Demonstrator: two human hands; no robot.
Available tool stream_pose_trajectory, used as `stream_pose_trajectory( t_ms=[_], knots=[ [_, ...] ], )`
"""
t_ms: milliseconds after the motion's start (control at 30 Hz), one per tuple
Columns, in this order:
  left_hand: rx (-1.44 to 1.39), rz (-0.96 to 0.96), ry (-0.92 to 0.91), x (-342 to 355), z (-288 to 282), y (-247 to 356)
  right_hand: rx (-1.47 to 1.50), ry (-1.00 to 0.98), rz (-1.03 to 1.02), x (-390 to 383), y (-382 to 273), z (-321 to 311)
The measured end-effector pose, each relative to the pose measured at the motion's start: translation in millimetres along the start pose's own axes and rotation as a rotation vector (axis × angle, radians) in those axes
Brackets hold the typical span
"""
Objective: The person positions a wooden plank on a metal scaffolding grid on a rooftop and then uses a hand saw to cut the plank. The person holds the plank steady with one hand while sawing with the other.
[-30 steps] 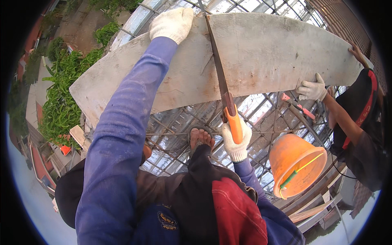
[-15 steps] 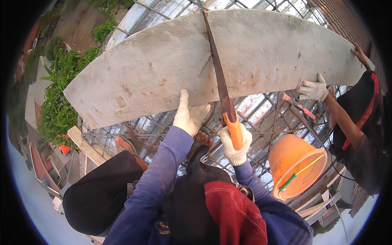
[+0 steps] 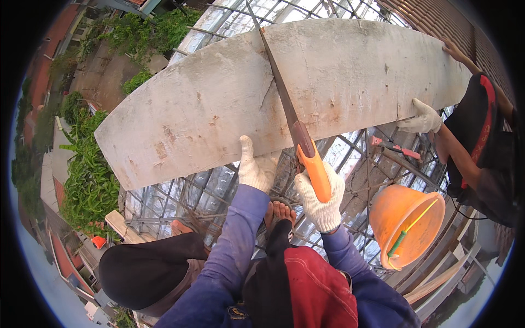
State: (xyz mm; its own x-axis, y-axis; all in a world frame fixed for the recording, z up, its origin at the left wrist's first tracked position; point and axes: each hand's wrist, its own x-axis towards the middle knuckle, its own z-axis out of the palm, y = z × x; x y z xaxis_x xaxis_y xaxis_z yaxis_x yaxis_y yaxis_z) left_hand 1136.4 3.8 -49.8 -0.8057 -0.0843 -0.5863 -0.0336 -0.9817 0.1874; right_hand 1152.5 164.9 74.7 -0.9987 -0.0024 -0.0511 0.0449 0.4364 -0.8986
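Note:
A long grey, weathered panel (image 3: 339, 71) lies across the far side of my hands, curved in this view. My left hand (image 3: 257, 170), in a white glove, grips its near edge, thumb on top and fingers partly hidden beneath. My gloved right hand (image 3: 322, 201) is closed round the orange handle of a handsaw (image 3: 283, 90). The dark blade runs across the panel's width, its tip beyond the far edge. Towards the right, a co-worker's gloved hand (image 3: 422, 117) holds the near edge, while their bare hand (image 3: 453, 52) touches the far right end.
An orange bucket (image 3: 377, 221) stands tilted at right, a green-handled tool with a yellow rod across its mouth. A red-handled tool (image 3: 402, 150) lies on the rebar grid (image 3: 361, 169) over shiny sheeting. Wooden boards (image 3: 123, 227) sit left of my feet; greenery (image 3: 90, 191) shows below.
The handsaw has slid forward, its handle now overlapping the panel's near edge more, and the blade leans further left. Both my hands keep their holds. The whole view has shifted slightly.

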Motion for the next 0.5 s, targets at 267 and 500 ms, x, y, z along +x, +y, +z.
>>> stream_pose_trajectory(
  t_ms=[267, 500],
  knots=[
    [-0.07, 0.016, 0.102, 30.2, 3.8, 0.8, 0.168, 0.017, 0.191, 27.3, -16.9, 25.3],
    [-0.019, -0.015, 0.09, 7.4, 29.7, -2.0, 0.106, 0.05, 0.202, 13.7, -23.8, 14.3]
  ],
)
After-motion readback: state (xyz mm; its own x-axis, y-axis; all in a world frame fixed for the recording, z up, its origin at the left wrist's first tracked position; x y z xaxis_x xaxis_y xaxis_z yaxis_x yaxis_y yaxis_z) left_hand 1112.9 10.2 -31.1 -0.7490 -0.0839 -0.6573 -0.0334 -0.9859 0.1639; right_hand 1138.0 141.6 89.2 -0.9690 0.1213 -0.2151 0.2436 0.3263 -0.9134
